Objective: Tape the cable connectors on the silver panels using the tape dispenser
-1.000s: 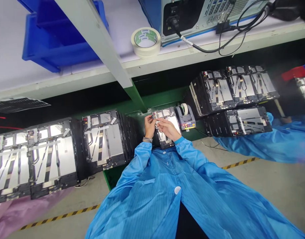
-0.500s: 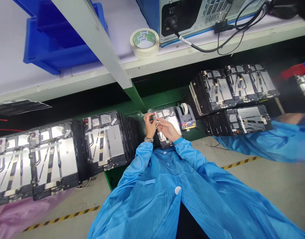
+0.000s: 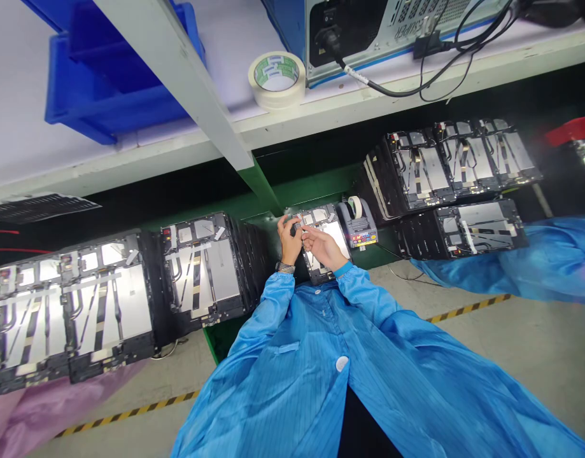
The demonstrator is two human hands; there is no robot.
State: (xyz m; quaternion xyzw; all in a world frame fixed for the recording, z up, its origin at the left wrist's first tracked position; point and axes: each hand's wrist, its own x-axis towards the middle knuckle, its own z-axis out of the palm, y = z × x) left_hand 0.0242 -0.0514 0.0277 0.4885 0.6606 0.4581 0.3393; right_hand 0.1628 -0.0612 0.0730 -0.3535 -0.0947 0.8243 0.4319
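Note:
Both hands meet over the upper left part of a flat electronic assembly [image 3: 337,234], a black frame with silver plates, lying on the green bench. My left hand [image 3: 289,245], with bands at the wrist, is bent with thumb and index finger brought together at the assembly's left edge. From the right, my right hand [image 3: 324,249] lies across the assembly, its fingertips pinched close to the left ones. Whatever is between the fingers is too small to make out. Just right of the assembly sits a grey tape dispenser [image 3: 359,228] with a white tape roll [image 3: 354,207].
Stacks of similar assemblies stand to the left [image 3: 201,267] and right [image 3: 419,168]. Above runs a white shelf [image 3: 330,121] with a masking tape roll [image 3: 277,79], blue bins [image 3: 120,102] and a computer case [image 3: 349,32]. Co-workers' blue sleeve [image 3: 554,261] and pink sleeve [image 3: 82,401] show at the sides.
My hands stay over the same corner, with only small finger shifts. The side stacks appear slightly further right. At the right, the co-worker's sleeve has shifted and the blurred hand has left view.

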